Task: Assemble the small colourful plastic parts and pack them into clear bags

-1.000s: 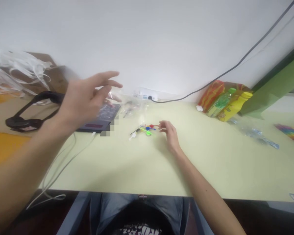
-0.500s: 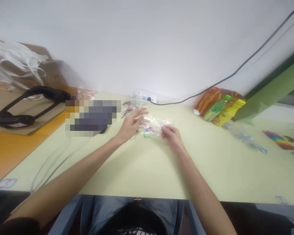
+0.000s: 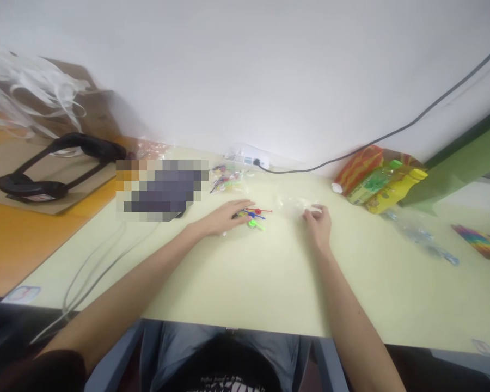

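Observation:
My left hand (image 3: pixel 226 216) lies low over the table with its fingers stretched out, resting on or just over several small coloured plastic pieces. Among them a red piece (image 3: pixel 258 210), a blue piece (image 3: pixel 251 215) and a green piece (image 3: pixel 252 223) poke out past the fingertips; each has a round middle and a thin pointed arm. The palm hides the rest. To the right, my right hand (image 3: pixel 317 220) pinches the edge of a clear plastic bag (image 3: pixel 291 206), which looks flat. Behind my left hand lies another clear bag of coloured pieces (image 3: pixel 228 177).
A white power strip (image 3: pixel 249 157) with a grey cable stands against the wall. At the right are a green-capped bottle (image 3: pixel 375 182), a yellow bottle (image 3: pixel 398 190) and crumpled clear plastic (image 3: pixel 422 237). A black frame-like object (image 3: pixel 61 163) lies on cardboard at the left.
The clear bag has moved right with my right hand, and the coloured pieces that showed in it now lie on the table. My left hand has lowered onto them.

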`<state>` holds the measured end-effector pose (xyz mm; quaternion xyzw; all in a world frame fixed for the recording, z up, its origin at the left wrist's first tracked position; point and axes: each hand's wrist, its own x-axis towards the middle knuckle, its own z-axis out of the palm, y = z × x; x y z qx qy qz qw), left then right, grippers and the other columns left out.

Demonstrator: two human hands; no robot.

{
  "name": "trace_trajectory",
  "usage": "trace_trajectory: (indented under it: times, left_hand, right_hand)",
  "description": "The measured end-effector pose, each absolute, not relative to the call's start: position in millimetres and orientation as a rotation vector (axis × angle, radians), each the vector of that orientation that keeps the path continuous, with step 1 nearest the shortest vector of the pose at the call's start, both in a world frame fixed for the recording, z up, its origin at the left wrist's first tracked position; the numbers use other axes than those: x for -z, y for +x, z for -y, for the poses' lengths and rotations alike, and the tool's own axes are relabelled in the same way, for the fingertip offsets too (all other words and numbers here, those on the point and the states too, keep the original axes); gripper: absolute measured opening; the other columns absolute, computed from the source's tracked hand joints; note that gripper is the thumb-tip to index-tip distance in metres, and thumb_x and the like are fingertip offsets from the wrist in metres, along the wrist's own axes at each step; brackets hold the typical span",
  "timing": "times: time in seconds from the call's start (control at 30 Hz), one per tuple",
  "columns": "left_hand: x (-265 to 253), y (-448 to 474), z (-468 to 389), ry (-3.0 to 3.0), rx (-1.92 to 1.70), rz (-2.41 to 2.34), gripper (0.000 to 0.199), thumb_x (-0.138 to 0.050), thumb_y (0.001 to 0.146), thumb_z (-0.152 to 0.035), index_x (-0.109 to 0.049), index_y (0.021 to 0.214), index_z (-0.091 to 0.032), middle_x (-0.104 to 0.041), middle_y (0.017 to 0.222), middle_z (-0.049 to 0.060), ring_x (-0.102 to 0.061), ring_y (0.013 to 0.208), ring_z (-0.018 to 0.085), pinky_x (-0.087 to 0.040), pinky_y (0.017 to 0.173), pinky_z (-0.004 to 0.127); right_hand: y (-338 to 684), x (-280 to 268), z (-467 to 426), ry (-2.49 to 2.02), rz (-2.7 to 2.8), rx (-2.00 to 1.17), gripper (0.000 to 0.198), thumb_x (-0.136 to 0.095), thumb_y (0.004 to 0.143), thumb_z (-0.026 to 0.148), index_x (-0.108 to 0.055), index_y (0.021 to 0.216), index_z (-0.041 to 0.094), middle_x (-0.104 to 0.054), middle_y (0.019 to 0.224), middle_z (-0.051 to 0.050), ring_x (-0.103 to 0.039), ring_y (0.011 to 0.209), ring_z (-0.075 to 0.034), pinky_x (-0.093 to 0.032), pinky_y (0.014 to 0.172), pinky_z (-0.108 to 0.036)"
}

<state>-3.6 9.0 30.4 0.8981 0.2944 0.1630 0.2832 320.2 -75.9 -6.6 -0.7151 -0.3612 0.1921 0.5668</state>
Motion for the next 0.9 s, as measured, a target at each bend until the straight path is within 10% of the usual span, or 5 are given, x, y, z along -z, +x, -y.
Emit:
trace_trajectory:
  times: [0.2,0.33,0.5,0.9]
  left_hand:
    - [-24.7,14.6,-1.8,2.521,-0.563,-0.709,0.047,-0.056,0.099,-0.051,-0.062,0.138,-0.027,-0.065,0.138,0.007,-0.055,0.133,0.027,-0.038,0.117,0.042]
    - [-13.1,30.9,22.3,2.448,-0.738,-0.892,0.035,-0.059,0.097,-0.035,-0.068,0.128,-0.025,-0.067,0.132,0.008,-0.06,0.127,0.028,-0.042,0.113,0.046]
    - [-8.6,43.6,47.0,2.25,-0.88,-0.951,0.038,-0.054,0.101,-0.041,-0.065,0.134,-0.026,-0.058,0.146,0.01,-0.051,0.139,0.029,-0.039,0.119,0.047]
    - [-10.2,-4.0,-2.3,2.207,-0.813,-0.896,0.04,-0.047,0.103,-0.043,-0.065,0.132,-0.022,-0.069,0.131,0.009,-0.063,0.121,0.026,-0.047,0.108,0.042]
  right_hand:
    - [334.9,11.1,79.1,-2.122,0.99,0.049,0.072,-0.063,0.079,0.042,-0.044,0.144,0.019,-0.059,0.133,-0.019,-0.047,0.127,-0.039,-0.034,0.105,-0.059]
    - [310.3,2.0,81.7,-1.928,1.175,0.251,0.052,-0.054,0.09,0.042,-0.053,0.136,0.018,-0.056,0.135,-0.021,-0.044,0.128,-0.04,-0.033,0.105,-0.062]
    - [255.4,-11.9,89.1,-1.473,1.825,0.012,0.035,-0.05,0.101,0.045,-0.062,0.127,0.024,-0.063,0.128,-0.014,-0.053,0.124,-0.031,-0.037,0.11,-0.051]
    - [212.1,-14.9,96.3,-1.442,2.271,-0.175,0.071,-0.056,0.095,0.065,-0.044,0.155,0.028,-0.04,0.16,-0.012,-0.018,0.157,-0.038,-0.021,0.125,-0.061]
